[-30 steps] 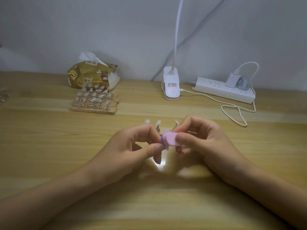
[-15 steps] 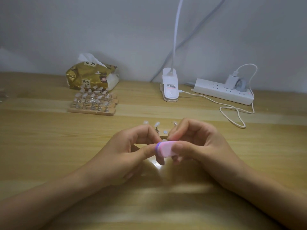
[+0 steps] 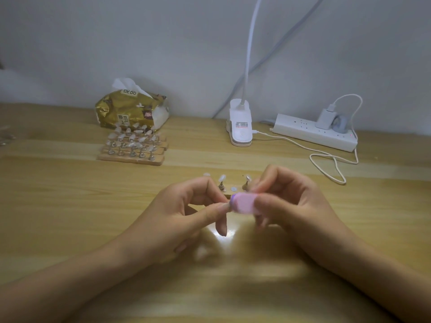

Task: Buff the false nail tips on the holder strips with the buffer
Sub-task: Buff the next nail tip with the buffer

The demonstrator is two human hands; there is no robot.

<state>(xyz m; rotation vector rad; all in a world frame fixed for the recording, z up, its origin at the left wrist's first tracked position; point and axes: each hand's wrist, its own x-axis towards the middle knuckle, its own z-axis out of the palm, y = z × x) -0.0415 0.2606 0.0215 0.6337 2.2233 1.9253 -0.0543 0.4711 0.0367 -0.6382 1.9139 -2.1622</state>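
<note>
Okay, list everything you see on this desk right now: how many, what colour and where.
buffer: one, pink with a purple end, held at centre
near holder strip: one, wooden, mostly hidden behind the hands
nail tips: about four on it, clear
stacked holder strips: several, wooden, clear tips, back left
tissue pack: one, gold, behind the stack
clip lamp: one, white, back centre
power strip: one, white, back right
charger: one, white, plugged into it
cable: one, white, looping back right
table: one, light wood
left hand: seems to pinch the near holder strip
right hand: grips the buffer
</note>
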